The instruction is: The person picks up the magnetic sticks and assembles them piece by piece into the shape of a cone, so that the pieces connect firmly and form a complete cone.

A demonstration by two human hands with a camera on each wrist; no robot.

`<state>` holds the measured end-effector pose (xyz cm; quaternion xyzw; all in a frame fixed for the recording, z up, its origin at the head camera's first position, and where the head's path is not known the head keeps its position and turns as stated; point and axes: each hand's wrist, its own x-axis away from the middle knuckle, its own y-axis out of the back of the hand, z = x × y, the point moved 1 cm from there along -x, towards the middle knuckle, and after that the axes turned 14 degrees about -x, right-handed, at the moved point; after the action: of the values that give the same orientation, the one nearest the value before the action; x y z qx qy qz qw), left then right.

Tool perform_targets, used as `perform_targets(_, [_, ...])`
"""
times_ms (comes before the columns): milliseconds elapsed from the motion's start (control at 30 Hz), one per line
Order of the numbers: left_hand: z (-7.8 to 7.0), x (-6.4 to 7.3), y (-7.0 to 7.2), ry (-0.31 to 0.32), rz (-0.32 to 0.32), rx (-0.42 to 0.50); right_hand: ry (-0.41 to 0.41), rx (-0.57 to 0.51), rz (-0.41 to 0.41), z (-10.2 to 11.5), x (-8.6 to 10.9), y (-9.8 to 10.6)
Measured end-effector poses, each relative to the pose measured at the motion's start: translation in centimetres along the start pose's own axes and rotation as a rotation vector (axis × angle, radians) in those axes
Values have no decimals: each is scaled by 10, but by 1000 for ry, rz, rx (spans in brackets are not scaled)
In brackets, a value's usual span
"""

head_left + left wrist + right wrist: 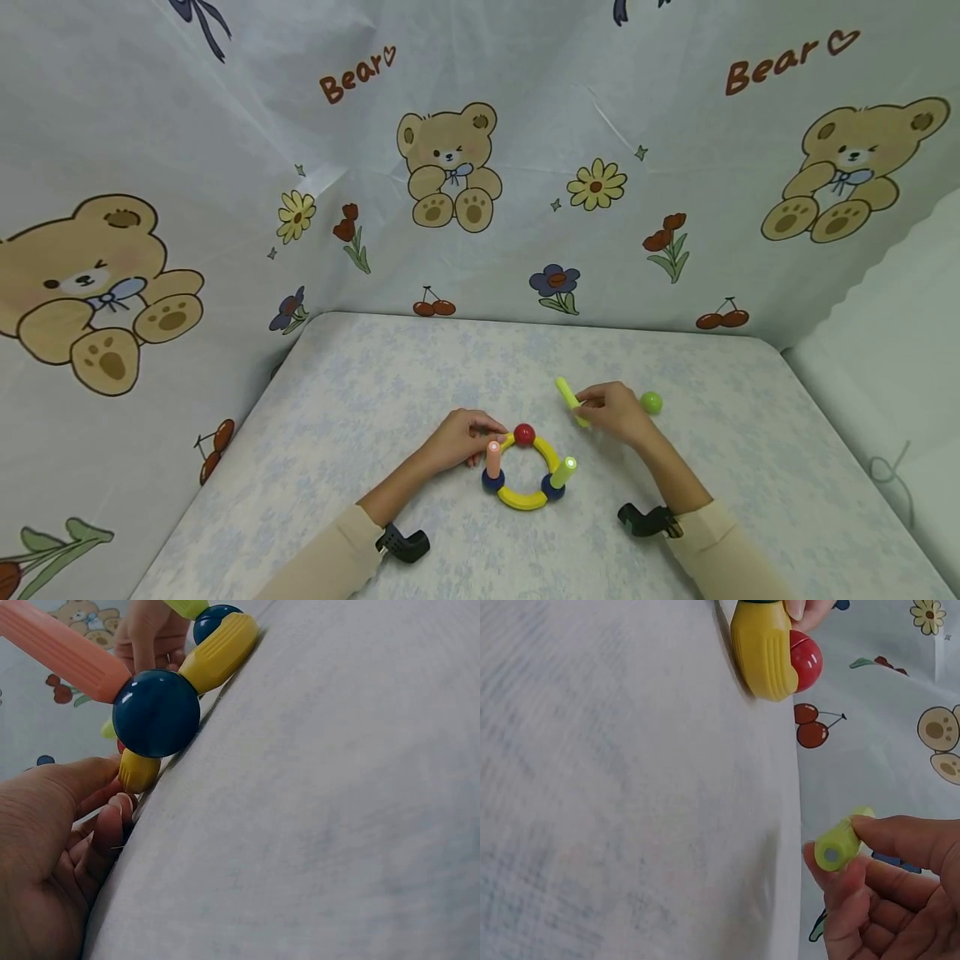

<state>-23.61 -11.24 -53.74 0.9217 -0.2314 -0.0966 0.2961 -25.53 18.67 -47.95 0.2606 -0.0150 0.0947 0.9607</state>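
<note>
A ring of curved yellow rods [522, 500] lies on the table, joined by a red ball [524, 435] and two dark blue balls [156, 714]. From one blue ball rises a pink rod [492, 460]; a yellow-green rod [563, 472] stands tilted on the other. My left hand [459, 437] pinches the ring's yellow piece [139, 771] between the red ball and the pink rod's ball. Beyond the ring, my right hand [611, 408] holds a loose yellow-green stick [838, 846] between thumb and fingers. Its near end shows a grey disc in the right wrist view.
A light green ball [651, 403] sits on the table just right of my right hand. The patterned tabletop [420, 358] meets a hanging cloth [525, 250] printed with bears at its back edge. Black wrist cameras [405, 543] are strapped to both forearms.
</note>
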Motion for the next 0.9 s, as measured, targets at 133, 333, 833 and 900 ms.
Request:
perform_targets(133, [0, -1, -1, 3, 1, 3, 8, -94, 44, 4, 2, -4])
perform_targets(333, [1, -1, -2, 17, 7, 9, 42, -209, 98, 9, 6, -9])
perform_targets(833, [4, -2, -2, 3, 6, -23, 226, -248, 201, 20, 14, -23])
perform_targets(900, [4, -2, -2, -9, 10, -34, 254, -247, 198, 21, 15, -25])
